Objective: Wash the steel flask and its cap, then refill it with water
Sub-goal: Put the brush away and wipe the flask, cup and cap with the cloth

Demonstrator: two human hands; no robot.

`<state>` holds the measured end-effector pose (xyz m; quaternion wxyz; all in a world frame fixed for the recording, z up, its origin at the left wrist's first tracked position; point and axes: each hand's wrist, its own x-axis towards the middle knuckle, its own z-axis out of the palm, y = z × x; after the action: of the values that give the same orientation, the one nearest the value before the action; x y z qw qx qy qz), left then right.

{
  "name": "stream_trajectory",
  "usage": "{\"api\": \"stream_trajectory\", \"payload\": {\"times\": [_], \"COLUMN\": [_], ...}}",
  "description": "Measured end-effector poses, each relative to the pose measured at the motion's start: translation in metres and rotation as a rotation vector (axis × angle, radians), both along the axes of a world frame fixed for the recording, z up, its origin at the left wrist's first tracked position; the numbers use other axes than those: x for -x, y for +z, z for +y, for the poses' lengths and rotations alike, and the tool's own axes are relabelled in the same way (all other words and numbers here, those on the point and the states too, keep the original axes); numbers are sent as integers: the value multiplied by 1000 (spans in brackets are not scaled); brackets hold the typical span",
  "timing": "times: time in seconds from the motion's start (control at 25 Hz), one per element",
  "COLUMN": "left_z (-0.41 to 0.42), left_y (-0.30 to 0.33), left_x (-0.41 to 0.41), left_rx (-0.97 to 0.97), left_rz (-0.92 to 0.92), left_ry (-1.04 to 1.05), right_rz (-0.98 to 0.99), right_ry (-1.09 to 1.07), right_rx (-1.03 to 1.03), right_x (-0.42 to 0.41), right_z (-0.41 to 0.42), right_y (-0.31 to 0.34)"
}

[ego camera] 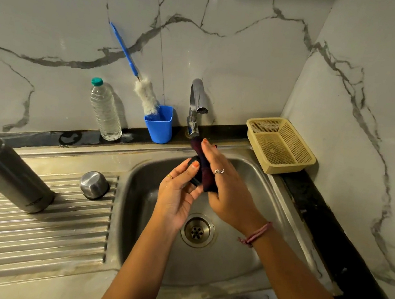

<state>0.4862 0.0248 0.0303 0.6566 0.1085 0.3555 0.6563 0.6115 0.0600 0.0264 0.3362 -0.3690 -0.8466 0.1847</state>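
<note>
Basin [225,263] open below hands [201,188]; tap [196,103] just behind, flask [6,169] far left.

A domestic kitchen wash area is shown. A stainless steel sink [250,183] with a round drain strainer [197,230] is set into a dark stone counter [317,200], and a ribbed steel draining board [26,226] is attached at its left. A chrome tap [196,105] is mounted at the back edge. The walls are clad in white marble-patterned tiles [244,54]. Household washing items are placed along the ledge: a bottle brush [145,95] in a blue plastic cup [160,126], a plastic water bottle [104,111] and a cream plastic basket [281,146]
</note>
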Motion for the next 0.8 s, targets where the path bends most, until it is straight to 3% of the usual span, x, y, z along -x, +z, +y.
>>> {"api": "stream_trajectory", "payload": {"times": [0.12,0.28,0.48,0.64,0.8], "left_z": [2,-7,-7,-18,-23], "left_y": [-1,4,10,10,11], "left_x": [1,-8,-6,-2,17], "left_rx": [36,91,150,115,54], "left_rz": [-58,-59,-66,-65,29], "left_ry": [86,44,109,-17,-149], "right_rz": [-57,79,-70,74,18], "right_ry": [26,-28,10,-63,10], "right_rx": [-61,139,-41,211,165], "right_x": [0,-2,7,6,5], "right_z": [-6,1,-11,-12,-15], "right_y": [-11,-5,1,13,26]}}
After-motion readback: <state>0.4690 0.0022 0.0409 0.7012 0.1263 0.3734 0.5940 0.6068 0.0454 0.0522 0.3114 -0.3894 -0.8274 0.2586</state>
